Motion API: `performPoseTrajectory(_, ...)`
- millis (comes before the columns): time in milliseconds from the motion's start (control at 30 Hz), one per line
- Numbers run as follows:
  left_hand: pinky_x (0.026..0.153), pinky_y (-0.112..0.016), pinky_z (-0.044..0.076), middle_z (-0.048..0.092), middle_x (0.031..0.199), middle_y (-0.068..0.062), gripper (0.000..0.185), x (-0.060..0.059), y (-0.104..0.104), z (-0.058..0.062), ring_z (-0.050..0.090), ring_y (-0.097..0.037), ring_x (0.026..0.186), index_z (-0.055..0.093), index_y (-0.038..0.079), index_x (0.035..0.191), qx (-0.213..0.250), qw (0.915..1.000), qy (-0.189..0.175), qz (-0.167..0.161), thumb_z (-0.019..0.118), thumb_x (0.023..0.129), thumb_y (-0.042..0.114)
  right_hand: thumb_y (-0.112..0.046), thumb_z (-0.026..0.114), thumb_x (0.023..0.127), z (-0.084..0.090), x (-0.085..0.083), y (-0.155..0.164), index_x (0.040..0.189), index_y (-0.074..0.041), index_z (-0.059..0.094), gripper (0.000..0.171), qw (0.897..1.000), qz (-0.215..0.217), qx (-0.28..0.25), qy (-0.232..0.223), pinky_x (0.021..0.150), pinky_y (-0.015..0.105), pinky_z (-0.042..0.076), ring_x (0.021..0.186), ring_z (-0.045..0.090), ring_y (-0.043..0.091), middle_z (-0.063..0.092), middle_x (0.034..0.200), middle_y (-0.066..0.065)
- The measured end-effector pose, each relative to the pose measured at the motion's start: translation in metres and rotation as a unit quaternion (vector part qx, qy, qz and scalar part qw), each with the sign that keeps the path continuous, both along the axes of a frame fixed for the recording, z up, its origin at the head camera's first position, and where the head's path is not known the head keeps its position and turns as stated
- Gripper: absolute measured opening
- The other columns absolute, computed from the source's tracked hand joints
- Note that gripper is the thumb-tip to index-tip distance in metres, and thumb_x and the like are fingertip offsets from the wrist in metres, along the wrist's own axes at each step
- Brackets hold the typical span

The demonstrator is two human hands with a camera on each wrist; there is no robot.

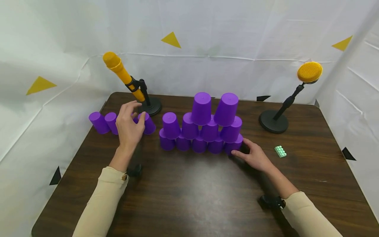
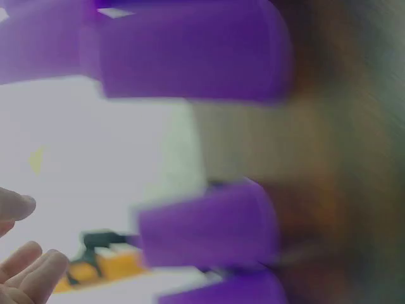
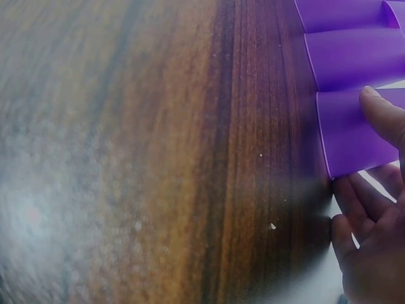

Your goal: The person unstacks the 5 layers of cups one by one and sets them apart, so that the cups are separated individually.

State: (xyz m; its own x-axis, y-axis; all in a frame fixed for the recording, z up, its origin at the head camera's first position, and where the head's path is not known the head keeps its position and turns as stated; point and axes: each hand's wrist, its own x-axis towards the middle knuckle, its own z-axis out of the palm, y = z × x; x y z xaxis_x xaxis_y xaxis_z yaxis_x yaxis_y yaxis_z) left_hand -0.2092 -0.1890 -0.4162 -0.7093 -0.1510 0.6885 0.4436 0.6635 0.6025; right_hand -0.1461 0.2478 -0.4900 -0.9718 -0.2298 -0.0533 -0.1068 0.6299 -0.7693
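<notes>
Purple cups (image 1: 199, 144) stand upside down in a three-tier stack, with two cups (image 1: 202, 108) on the top tier. My right hand (image 1: 256, 156) holds the bottom-row cup (image 3: 354, 136) at the right end, thumb on its front and fingers along its outer side. To the left, my left hand (image 1: 130, 125) hovers over a separate row of upside-down cups (image 1: 99, 122), thumb and fingers apart with nothing between them. That hand covers part of the row; one more cup (image 1: 148, 125) shows just right of the thumb. The left wrist view is blurred.
Behind the left hand, a yellow microphone (image 1: 125, 76) leans on a black stand (image 1: 151, 106). A round yellow microphone (image 1: 309, 72) on a black base (image 1: 273, 121) stands at the back right. A mint-green toy brick (image 1: 280, 151) lies right of the right hand on the dark wooden table (image 1: 189, 197).
</notes>
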Motion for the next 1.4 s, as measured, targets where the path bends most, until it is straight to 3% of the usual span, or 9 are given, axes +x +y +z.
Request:
performPoseTrajectory(133, 0.089, -0.045, 0.054, 0.063, 0.126, -0.007, 0.03, 0.011, 0.028, 0.033, 0.058, -0.024, 0.117, 0.07, 0.006, 0.114, 0.015, 0.9967, 0.054, -0.058, 0.075, 0.085, 0.005, -0.04, 0.071, 0.089, 0.0, 0.001, 0.001, 0.142, -0.002, 0.045, 0.07, 1.0, -0.001, 0.005, -0.002, 0.108, 0.059, 0.03, 0.131, 0.044, 0.04, 0.053, 0.138, 0.023)
performPoseTrajectory(300, 0.107, -0.043, 0.039, 0.057, 0.136, -0.012, 0.045, 0.031, 0.075, 0.061, 0.048, -0.027, 0.131, 0.063, 0.003, 0.128, -0.018, 0.9823, 0.101, -0.157, 0.074, 0.085, 0.01, -0.041, 0.071, 0.09, 0.001, 0.0, 0.001, 0.143, -0.002, 0.045, 0.071, 1.0, 0.0, 0.007, -0.003, 0.108, 0.059, 0.03, 0.131, 0.044, 0.04, 0.052, 0.139, 0.023)
performPoseTrajectory(433, 0.109, -0.041, 0.037, 0.052, 0.14, -0.012, 0.053, 0.039, 0.106, 0.069, 0.045, -0.025, 0.134, 0.056, 0.002, 0.135, -0.03, 0.9707, 0.086, -0.222, 0.075, 0.086, 0.014, -0.041, 0.071, 0.09, 0.001, 0.0, 0.001, 0.144, -0.002, 0.044, 0.072, 1.0, 0.004, 0.004, -0.002, 0.108, 0.059, 0.03, 0.131, 0.044, 0.04, 0.052, 0.139, 0.022)
performPoseTrajectory(533, 0.108, -0.04, 0.038, 0.048, 0.143, -0.011, 0.057, 0.038, 0.123, 0.069, 0.042, -0.022, 0.135, 0.051, 0.005, 0.139, -0.032, 0.9659, 0.058, -0.25, 0.073, 0.088, 0.017, -0.042, 0.07, 0.09, 0.001, 0.0, 0.001, 0.144, -0.002, 0.043, 0.073, 1.0, 0.003, 0.007, -0.005, 0.108, 0.06, 0.03, 0.132, 0.043, 0.04, 0.051, 0.14, 0.022)
performPoseTrajectory(767, 0.093, -0.039, 0.05, 0.046, 0.143, -0.01, 0.05, 0.033, 0.145, 0.065, 0.053, -0.022, 0.125, 0.054, 0.012, 0.134, -0.036, 0.9671, 0.017, -0.251, 0.074, 0.089, 0.019, -0.042, 0.071, 0.089, 0.002, 0.0, 0.0, 0.145, -0.002, 0.042, 0.074, 1.0, 0.001, 0.008, -0.006, 0.109, 0.059, 0.029, 0.133, 0.042, 0.04, 0.05, 0.141, 0.023)
performPoseTrajectory(1100, 0.092, -0.034, 0.05, 0.055, 0.132, -0.009, 0.048, 0.031, 0.148, 0.059, 0.055, -0.02, 0.117, 0.058, 0.01, 0.129, -0.002, 0.967, 0.032, -0.253, 0.077, 0.085, 0.01, -0.04, 0.071, 0.089, 0.001, 0.002, 0.001, 0.144, -0.001, 0.044, 0.073, 1.0, 0.003, 0.008, 0.004, 0.109, 0.059, 0.028, 0.133, 0.042, 0.04, 0.051, 0.14, 0.023)
performPoseTrajectory(1233, 0.088, -0.033, 0.053, 0.056, 0.128, -0.01, 0.047, 0.041, 0.137, 0.066, 0.057, -0.02, 0.112, 0.059, 0.007, 0.127, 0.034, 0.9641, 0.057, -0.257, 0.078, 0.084, 0.008, -0.041, 0.071, 0.089, 0.002, 0.002, 0.001, 0.145, -0.001, 0.043, 0.074, 1.0, 0.005, 0.007, 0.001, 0.11, 0.059, 0.028, 0.133, 0.042, 0.04, 0.05, 0.141, 0.023)
performPoseTrajectory(1400, 0.085, -0.042, 0.055, 0.057, 0.123, -0.022, 0.045, 0.068, 0.105, 0.089, 0.06, -0.027, 0.106, 0.058, -0.008, 0.117, 0.104, 0.9618, 0.092, -0.236, 0.078, 0.076, -0.009, -0.041, 0.071, 0.089, 0.002, 0.001, 0.001, 0.145, -0.001, 0.043, 0.075, 1.0, 0.005, 0.006, 0.0, 0.109, 0.059, 0.028, 0.133, 0.042, 0.04, 0.05, 0.142, 0.023)
